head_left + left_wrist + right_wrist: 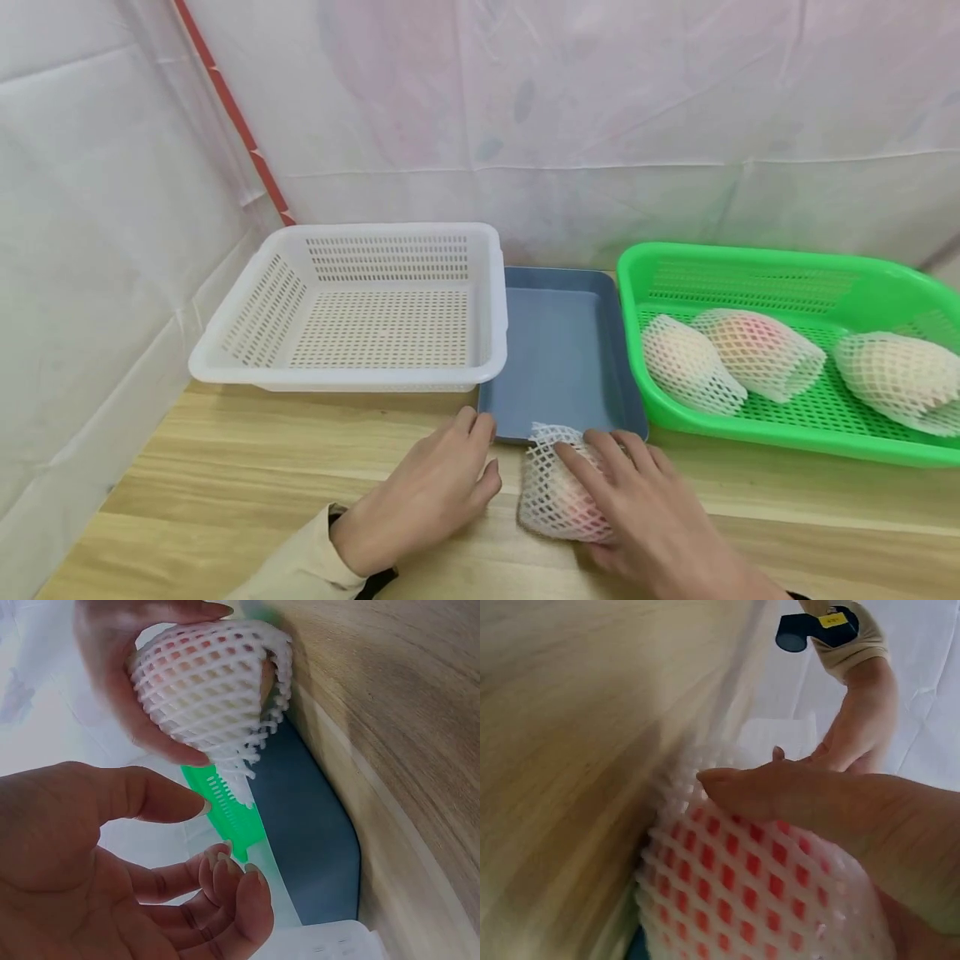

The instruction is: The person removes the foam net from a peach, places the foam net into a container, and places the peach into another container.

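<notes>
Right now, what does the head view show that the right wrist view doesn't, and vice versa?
Only the head view shows the green basket and its three net-wrapped items. Only the right wrist view shows the yellow label on the dark wrist device. Both show the left hand, the right hand, the net-wrapped item it grips and the wooden table.

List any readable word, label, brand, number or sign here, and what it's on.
Readable text: none.
Yellow label on the black wrist device: dark marks, too blurred to read.
No lettering shows on the white basket, green basket, grey tray or foam net.
</notes>
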`<action>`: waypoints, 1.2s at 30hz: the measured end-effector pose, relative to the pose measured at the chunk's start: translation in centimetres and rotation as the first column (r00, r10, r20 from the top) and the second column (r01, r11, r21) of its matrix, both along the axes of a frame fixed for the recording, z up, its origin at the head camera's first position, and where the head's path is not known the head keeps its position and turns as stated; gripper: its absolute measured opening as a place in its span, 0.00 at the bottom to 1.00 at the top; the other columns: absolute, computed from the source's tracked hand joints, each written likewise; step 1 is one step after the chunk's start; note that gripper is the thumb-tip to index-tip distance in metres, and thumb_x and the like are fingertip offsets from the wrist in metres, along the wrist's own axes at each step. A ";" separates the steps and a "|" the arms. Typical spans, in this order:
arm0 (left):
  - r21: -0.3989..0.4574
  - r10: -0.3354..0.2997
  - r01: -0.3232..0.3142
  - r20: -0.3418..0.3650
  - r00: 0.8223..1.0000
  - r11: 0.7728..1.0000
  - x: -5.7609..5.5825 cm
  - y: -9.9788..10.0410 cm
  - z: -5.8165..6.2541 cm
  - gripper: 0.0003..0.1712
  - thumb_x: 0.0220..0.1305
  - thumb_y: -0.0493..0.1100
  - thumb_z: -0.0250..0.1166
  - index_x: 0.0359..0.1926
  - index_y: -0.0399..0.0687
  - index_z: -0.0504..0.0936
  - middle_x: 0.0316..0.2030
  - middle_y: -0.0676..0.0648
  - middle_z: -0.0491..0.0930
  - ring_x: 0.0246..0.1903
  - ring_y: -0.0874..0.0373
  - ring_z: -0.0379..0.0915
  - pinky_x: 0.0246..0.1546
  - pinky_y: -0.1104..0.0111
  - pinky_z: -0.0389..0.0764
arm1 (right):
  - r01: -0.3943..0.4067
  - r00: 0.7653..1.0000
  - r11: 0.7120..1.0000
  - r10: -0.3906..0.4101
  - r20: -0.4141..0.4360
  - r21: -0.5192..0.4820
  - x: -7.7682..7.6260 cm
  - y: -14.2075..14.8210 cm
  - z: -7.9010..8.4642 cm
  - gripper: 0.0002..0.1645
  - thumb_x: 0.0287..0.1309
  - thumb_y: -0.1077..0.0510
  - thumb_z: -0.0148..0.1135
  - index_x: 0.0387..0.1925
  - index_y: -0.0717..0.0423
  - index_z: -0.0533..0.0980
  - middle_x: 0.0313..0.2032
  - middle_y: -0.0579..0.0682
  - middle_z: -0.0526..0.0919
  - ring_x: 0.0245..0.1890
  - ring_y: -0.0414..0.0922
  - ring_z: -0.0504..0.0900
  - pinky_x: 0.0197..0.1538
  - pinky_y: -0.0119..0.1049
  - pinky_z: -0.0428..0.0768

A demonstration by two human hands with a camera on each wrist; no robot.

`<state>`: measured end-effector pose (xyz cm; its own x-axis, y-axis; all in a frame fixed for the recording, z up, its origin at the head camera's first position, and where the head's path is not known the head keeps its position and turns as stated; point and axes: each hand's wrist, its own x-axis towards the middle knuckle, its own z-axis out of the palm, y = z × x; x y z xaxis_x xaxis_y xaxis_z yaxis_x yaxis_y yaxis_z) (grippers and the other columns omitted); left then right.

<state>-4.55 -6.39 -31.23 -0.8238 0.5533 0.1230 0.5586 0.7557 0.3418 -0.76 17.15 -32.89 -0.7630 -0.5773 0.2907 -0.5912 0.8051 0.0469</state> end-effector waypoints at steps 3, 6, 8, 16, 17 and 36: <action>0.008 -0.007 0.007 0.000 1.000 1.000 0.0 -0.1 0.0 0.07 0.59 0.39 0.60 0.35 0.42 0.71 0.28 0.50 0.65 0.23 0.61 0.60 0.19 0.73 0.68 | 0.001 1.000 1.000 -0.001 -0.003 -0.012 0.1 0.2 0.2 0.63 0.19 0.35 0.80 0.64 0.50 0.67 0.56 0.56 0.72 0.53 0.59 0.71 0.52 0.55 0.74; 0.017 -0.015 0.015 -0.014 1.000 1.000 0.0 -0.2 0.0 0.08 0.58 0.39 0.61 0.34 0.41 0.70 0.27 0.50 0.64 0.23 0.61 0.59 0.18 0.74 0.66 | -0.014 1.000 0.999 0.015 0.019 -0.034 0.1 0.6 1.0 0.65 0.20 0.32 0.79 0.65 0.49 0.65 0.57 0.56 0.71 0.56 0.60 0.68 0.55 0.56 0.68; 0.016 -0.018 0.018 -0.031 0.999 1.000 0.0 -0.2 0.1 0.08 0.58 0.38 0.62 0.34 0.41 0.70 0.27 0.49 0.65 0.23 0.61 0.60 0.18 0.73 0.66 | -0.019 0.999 0.999 0.021 0.038 -0.050 0.1 0.9 1.6 0.66 0.21 0.31 0.78 0.66 0.47 0.64 0.58 0.55 0.71 0.57 0.59 0.66 0.55 0.56 0.65; 0.008 -0.003 0.004 -0.050 0.999 1.000 0.0 -0.3 0.3 0.10 0.57 0.39 0.63 0.36 0.39 0.71 0.28 0.48 0.66 0.24 0.58 0.62 0.19 0.71 0.67 | -0.048 0.996 0.996 0.054 0.073 -0.082 0.3 2.3 2.8 0.65 0.32 0.20 0.64 0.71 0.43 0.58 0.61 0.53 0.69 0.59 0.57 0.66 0.55 0.56 0.63; 0.008 0.001 0.000 -0.054 0.999 1.000 0.0 -0.4 0.4 0.10 0.57 0.39 0.63 0.35 0.39 0.71 0.28 0.48 0.66 0.24 0.58 0.62 0.19 0.71 0.67 | -0.046 0.996 0.995 0.052 0.075 -0.083 0.3 2.3 2.9 0.64 0.34 0.19 0.61 0.71 0.43 0.57 0.62 0.52 0.68 0.59 0.57 0.66 0.55 0.56 0.64; -0.024 -0.048 0.048 0.002 0.999 0.999 0.1 -0.2 0.4 0.11 0.59 0.41 0.63 0.36 0.39 0.70 0.29 0.49 0.66 0.25 0.60 0.62 0.21 0.72 0.69 | 0.036 0.909 0.999 -0.031 0.415 -0.005 0.0 1.9 1.4 0.56 0.33 0.31 0.74 0.64 0.49 0.67 0.57 0.53 0.71 0.55 0.56 0.72 0.45 0.56 0.78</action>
